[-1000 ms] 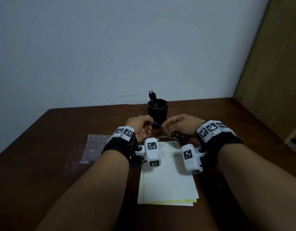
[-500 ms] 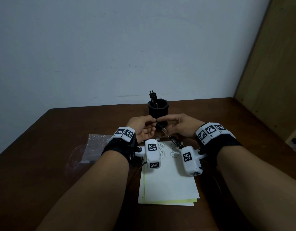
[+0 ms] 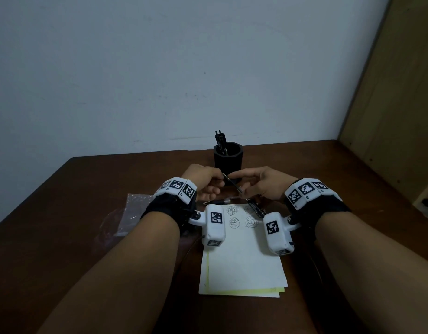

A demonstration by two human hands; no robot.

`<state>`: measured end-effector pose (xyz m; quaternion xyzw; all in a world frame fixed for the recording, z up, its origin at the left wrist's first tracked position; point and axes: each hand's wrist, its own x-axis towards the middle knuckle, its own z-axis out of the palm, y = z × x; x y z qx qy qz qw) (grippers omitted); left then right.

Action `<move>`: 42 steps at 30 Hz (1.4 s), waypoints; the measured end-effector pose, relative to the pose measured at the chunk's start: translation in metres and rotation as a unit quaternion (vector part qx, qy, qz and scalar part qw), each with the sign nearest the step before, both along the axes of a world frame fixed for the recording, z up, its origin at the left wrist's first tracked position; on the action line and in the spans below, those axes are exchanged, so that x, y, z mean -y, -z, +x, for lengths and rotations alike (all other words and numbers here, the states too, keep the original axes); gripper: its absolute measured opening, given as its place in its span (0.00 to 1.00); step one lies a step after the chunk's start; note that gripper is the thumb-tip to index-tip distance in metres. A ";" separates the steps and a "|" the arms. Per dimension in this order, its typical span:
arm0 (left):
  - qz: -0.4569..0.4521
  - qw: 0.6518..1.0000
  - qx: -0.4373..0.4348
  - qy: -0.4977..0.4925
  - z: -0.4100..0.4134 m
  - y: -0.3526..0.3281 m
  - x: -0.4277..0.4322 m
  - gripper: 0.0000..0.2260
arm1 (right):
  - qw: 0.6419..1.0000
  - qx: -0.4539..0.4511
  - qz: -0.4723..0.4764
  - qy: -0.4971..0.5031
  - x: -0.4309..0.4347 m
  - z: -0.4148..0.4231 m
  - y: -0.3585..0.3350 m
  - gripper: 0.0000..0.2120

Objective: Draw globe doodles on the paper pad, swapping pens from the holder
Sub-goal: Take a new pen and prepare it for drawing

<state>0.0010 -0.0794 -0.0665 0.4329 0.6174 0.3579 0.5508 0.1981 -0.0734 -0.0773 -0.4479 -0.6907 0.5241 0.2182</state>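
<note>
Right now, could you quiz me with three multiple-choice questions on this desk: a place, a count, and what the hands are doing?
1. Where is the pen holder? A) at the far side of the table B) on the floor C) at the table's near edge
2. How many doodles are on the paper pad? A) one B) four C) nine
3. What is happening to the pen? A) it writes B) it stands in the holder C) left hand and right hand hold it off the table
Answers: 1 A, it stands beyond both hands; 2 B, two rows of two; 3 C, fingers of both hands pinch it.
</note>
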 end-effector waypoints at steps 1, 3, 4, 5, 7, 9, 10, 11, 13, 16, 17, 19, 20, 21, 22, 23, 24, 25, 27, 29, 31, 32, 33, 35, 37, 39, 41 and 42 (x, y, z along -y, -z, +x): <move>0.002 0.999 -0.038 0.002 -0.001 -0.001 -0.001 0.07 | 1.000 -0.002 0.000 0.004 0.000 0.000 0.001 0.27; 0.011 0.991 -0.134 0.015 -0.005 -0.004 -0.003 0.06 | 1.000 -0.008 -0.002 0.012 0.000 0.001 0.001 0.26; 0.017 0.980 -0.196 0.032 -0.005 -0.004 -0.002 0.06 | 1.000 -0.010 -0.004 0.014 0.000 0.002 0.001 0.26; 0.033 0.963 -0.262 0.053 -0.005 -0.004 -0.002 0.06 | 1.000 -0.010 -0.005 0.014 0.000 0.002 0.001 0.26; 0.054 0.932 -0.350 0.078 -0.003 0.000 -0.001 0.07 | 1.000 -0.009 -0.006 0.015 -0.001 0.004 0.000 0.26; 0.040 0.924 -0.369 0.098 0.002 0.002 -0.001 0.07 | 1.000 -0.006 -0.007 0.017 -0.001 0.005 0.001 0.26; 0.022 0.923 -0.366 0.114 0.004 0.003 -0.001 0.09 | 1.000 -0.001 -0.006 0.018 -0.001 0.006 0.001 0.26; 0.002 0.922 -0.365 0.125 0.004 0.005 -0.001 0.12 | 1.000 0.004 -0.004 0.018 -0.001 0.006 0.001 0.26; -0.022 0.916 -0.375 0.142 0.001 0.010 -0.003 0.16 | 1.000 0.007 -0.006 0.022 -0.001 0.008 0.001 0.27; -0.003 0.908 -0.394 0.145 -0.004 0.012 0.000 0.16 | 1.000 0.003 -0.012 0.026 -0.002 0.009 0.002 0.26; -0.001 0.908 -0.393 0.144 -0.005 0.012 -0.001 0.16 | 1.000 0.004 -0.013 0.024 -0.002 0.009 0.002 0.26; -0.002 0.911 -0.386 0.146 -0.005 0.008 0.001 0.16 | 1.000 0.002 -0.014 0.021 -0.001 0.008 0.002 0.26; 0.003 0.913 -0.381 0.146 -0.005 0.005 0.002 0.15 | 1.000 0.001 -0.014 0.021 -0.001 0.008 0.002 0.26; 0.007 0.915 -0.376 0.144 -0.006 0.002 0.001 0.14 | 1.000 0.001 -0.014 0.021 -0.001 0.008 0.002 0.25; 0.014 0.921 -0.364 0.135 -0.008 -0.001 0.000 0.12 | 1.000 0.003 -0.015 0.021 -0.001 0.008 0.002 0.25; 0.019 0.931 -0.343 0.120 -0.010 -0.004 0.001 0.10 | 1.000 0.004 -0.016 0.022 -0.001 0.008 0.002 0.25; 0.023 0.941 -0.322 0.101 -0.012 -0.008 0.001 0.09 | 1.000 0.004 -0.015 0.024 -0.001 0.007 0.002 0.25; 0.029 0.945 -0.313 0.087 -0.014 -0.011 0.001 0.09 | 1.000 0.006 -0.013 0.026 -0.001 0.006 0.002 0.26; 0.041 0.950 -0.301 0.070 -0.018 -0.011 -0.001 0.09 | 1.000 0.008 -0.008 0.027 0.000 0.005 0.000 0.26; 0.050 0.953 -0.291 0.065 -0.019 -0.011 -0.001 0.10 | 1.000 0.001 -0.009 0.022 0.001 0.004 -0.002 0.26; 0.059 0.954 -0.286 0.061 -0.020 -0.009 -0.002 0.11 | 1.000 0.007 -0.006 0.018 0.002 0.003 -0.004 0.26; 0.063 0.955 -0.286 0.058 -0.020 -0.009 -0.002 0.11 | 1.000 0.010 -0.006 0.017 0.003 0.003 -0.005 0.26; 0.066 0.955 -0.285 0.057 -0.020 -0.009 -0.002 0.11 | 1.000 0.010 -0.007 0.016 0.003 0.003 -0.006 0.26; 0.071 0.955 -0.284 0.057 -0.020 -0.009 -0.002 0.11 | 1.000 0.011 -0.010 0.015 0.003 0.003 -0.006 0.26; 0.077 0.954 -0.284 0.054 -0.020 -0.010 -0.001 0.11 | 1.000 0.017 -0.011 0.013 0.003 0.003 -0.007 0.26; 0.087 0.954 -0.282 0.056 -0.020 -0.011 -0.001 0.10 | 1.000 0.024 -0.013 0.005 0.002 0.003 -0.008 0.25; 0.096 0.952 -0.282 0.064 -0.020 -0.013 -0.001 0.09 | 0.999 0.030 -0.014 -0.001 0.001 0.004 -0.008 0.24; 0.099 0.952 -0.284 0.064 -0.021 -0.014 -0.002 0.09 | 0.999 0.034 -0.013 -0.001 0.001 0.004 -0.008 0.24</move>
